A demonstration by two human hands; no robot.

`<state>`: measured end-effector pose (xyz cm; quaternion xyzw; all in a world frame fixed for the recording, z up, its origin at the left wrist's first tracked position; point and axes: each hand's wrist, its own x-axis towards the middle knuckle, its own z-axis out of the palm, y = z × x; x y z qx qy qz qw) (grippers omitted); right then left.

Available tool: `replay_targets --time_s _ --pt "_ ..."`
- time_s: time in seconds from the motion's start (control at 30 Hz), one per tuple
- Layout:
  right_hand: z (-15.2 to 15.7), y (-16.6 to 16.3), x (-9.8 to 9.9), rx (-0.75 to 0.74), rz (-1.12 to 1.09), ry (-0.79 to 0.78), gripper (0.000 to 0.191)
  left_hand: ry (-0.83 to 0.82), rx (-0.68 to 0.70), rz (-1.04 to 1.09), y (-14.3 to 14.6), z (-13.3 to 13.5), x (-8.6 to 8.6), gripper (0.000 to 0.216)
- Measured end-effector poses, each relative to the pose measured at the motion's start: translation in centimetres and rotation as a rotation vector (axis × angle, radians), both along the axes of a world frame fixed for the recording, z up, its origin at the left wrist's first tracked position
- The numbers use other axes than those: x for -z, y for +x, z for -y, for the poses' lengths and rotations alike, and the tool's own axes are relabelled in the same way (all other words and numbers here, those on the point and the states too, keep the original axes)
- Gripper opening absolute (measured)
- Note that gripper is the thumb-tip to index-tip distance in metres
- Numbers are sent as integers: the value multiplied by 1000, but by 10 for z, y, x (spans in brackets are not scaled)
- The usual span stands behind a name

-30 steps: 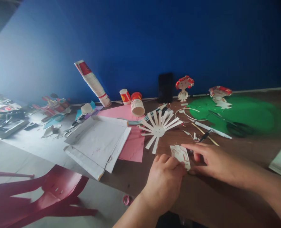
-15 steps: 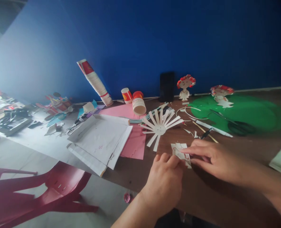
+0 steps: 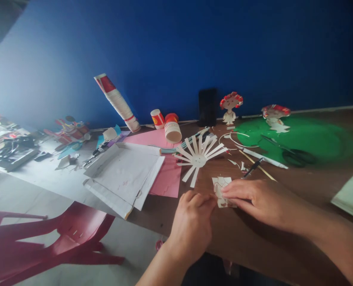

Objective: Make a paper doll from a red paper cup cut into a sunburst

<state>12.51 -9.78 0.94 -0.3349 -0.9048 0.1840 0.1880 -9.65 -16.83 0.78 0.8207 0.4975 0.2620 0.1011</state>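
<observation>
A small white piece of paper (image 3: 220, 183) with drawn or cut lines lies on the brown table in front of me. My right hand (image 3: 262, 198) is closed on it from the right, fingertips and thumb pinching its surface. My left hand (image 3: 192, 224) is curled at the paper's left edge, fingertips pressed together; what they hold is hidden. Just beyond lies a white paper cut-out with strips spread like rays (image 3: 198, 161). Close to my right hand are a black-handled craft knife (image 3: 253, 167) and a thin wooden stick (image 3: 261, 169).
Along the blue wall stand a leaning stack of paper cups (image 3: 117, 102), a dark phone (image 3: 207, 107) and two paper figures with red curls, one (image 3: 230, 109) upright. Scissors (image 3: 297, 157) lie on green. A white cardboard tray (image 3: 124, 165) and pink paper (image 3: 167, 178) lie left; a red chair (image 3: 78, 228) stands below.
My left hand has shifted left, off the paper's lower edge toward its left side. My right hand has moved slightly left and covers more of the paper. The view has shifted a little.
</observation>
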Motion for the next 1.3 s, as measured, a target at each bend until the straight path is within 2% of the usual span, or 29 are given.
replay_targets --time_s 0.1,0.23,0.6,1.03,1.13,1.3 --pt "0 -1 -1 12 13 11 25 42 -37 49 -6 6 0 35" --pt "0 -1 1 39 11 7 23 35 42 7 -2 10 4 41" --pt "-1 -2 1 40 -13 -38 23 -63 75 -109 6 6 9 40" --pt "-1 -4 -1 44 -38 -114 23 -62 81 -95 5 6 11 40" --pt "-2 -3 -1 36 -31 -127 22 12 41 -18 7 3 8 36" --pt "-4 -1 3 27 -31 -140 22 117 -119 67 9 -10 -3 31"
